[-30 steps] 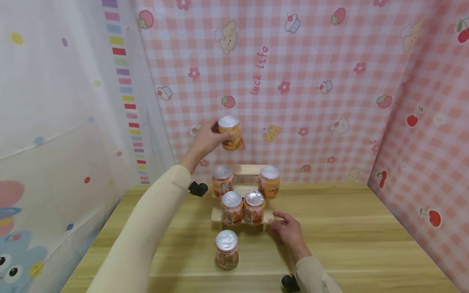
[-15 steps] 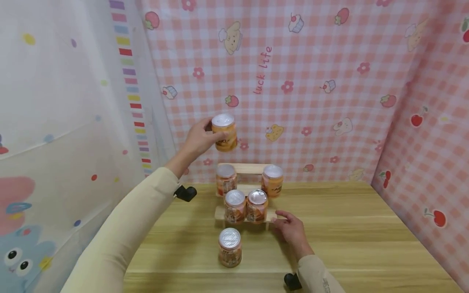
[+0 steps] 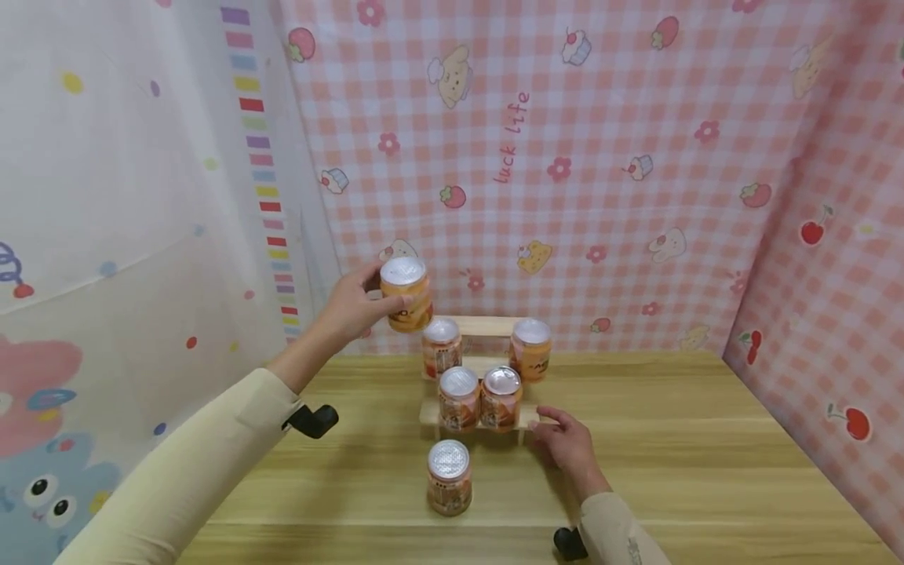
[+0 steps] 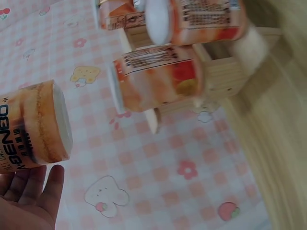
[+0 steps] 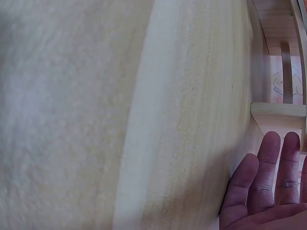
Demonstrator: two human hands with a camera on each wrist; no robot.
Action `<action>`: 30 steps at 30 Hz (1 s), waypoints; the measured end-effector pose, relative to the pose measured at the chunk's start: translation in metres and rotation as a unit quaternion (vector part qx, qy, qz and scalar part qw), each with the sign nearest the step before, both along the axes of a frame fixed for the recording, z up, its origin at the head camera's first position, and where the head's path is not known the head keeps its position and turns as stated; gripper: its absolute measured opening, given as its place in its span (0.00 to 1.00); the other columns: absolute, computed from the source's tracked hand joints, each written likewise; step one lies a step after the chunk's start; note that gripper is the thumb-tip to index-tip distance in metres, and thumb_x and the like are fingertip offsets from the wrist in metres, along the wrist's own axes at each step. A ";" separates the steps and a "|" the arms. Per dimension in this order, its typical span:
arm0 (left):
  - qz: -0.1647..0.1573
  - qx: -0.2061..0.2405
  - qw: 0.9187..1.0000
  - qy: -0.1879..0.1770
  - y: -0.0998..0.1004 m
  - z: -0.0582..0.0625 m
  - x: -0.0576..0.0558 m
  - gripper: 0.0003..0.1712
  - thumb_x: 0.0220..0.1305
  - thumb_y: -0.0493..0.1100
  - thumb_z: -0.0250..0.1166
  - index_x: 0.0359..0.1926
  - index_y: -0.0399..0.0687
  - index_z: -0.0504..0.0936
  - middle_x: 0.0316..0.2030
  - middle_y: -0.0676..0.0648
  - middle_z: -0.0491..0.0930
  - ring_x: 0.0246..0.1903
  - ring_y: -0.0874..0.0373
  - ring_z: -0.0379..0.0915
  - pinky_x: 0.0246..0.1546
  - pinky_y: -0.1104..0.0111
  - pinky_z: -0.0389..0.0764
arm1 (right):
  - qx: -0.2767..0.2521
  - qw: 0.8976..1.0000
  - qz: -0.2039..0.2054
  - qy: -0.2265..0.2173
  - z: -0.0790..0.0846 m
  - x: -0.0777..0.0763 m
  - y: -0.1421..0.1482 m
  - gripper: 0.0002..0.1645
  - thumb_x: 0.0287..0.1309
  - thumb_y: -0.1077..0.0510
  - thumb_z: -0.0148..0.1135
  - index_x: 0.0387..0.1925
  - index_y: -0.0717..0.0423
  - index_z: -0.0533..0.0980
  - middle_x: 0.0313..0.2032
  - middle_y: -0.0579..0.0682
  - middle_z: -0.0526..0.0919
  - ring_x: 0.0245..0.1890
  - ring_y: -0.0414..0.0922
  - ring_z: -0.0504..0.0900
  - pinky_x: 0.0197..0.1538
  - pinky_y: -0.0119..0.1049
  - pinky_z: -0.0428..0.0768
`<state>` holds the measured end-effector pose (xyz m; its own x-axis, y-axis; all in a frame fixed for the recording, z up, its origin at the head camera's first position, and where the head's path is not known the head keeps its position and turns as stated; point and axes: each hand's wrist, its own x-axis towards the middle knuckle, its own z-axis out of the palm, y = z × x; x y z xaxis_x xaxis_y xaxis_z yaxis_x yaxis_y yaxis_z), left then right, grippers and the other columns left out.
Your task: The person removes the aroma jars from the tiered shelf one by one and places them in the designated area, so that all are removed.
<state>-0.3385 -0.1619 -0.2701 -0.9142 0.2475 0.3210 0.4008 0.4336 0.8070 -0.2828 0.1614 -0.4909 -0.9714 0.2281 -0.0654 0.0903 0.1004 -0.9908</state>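
Observation:
My left hand [image 3: 356, 302] grips an orange-labelled can [image 3: 406, 297] with a silver lid, raised in the air just left of the wooden step rack [image 3: 487, 325]. In the left wrist view, fingers curl under that can [image 4: 33, 128]. Two cans stand apart on the rack's upper step, a left can [image 3: 442, 349] and a right can [image 3: 530, 351]. Below them, a can [image 3: 459, 400] and another can [image 3: 501, 399] sit side by side. At the rack's lower right end, my right hand [image 3: 567, 447] touches the board with fairly straight fingers.
One more can [image 3: 450, 479] stands upright on the wood-grain table [image 3: 678, 471] in front of the rack. A pink checked cloth [image 3: 565, 212] hangs behind the table. Another cloth [image 3: 833, 314] borders the right side, and a white curtain [image 3: 141, 196] the left.
Still holding the can, my left hand has moved left and then down, away from above the rack. My right hand stays at the rack's end. The view has shifted slightly.

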 end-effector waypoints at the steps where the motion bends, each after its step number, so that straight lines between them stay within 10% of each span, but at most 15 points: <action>1: -0.002 0.003 1.000 -0.002 -0.004 -0.004 0.003 0.39 0.60 0.46 0.72 0.69 0.43 0.68 0.58 0.41 0.76 0.59 0.46 0.71 0.51 0.50 0.78 | 0.000 1.000 0.001 0.000 0.000 0.000 0.000 0.23 0.61 0.63 0.66 0.56 0.70 0.75 0.33 0.56 0.87 0.29 0.49 0.86 0.30 0.35 0.79; 30: 0.001 0.080 0.994 -0.081 -0.045 -0.130 0.087 0.39 0.56 0.37 0.74 0.66 0.32 0.68 0.56 0.35 0.76 0.57 0.44 0.72 0.51 0.67 0.79 | -0.010 1.000 0.009 -0.018 -0.003 -0.002 0.000 0.25 0.62 0.61 0.65 0.59 0.68 0.74 0.34 0.54 0.87 0.28 0.46 0.85 0.28 0.35 0.79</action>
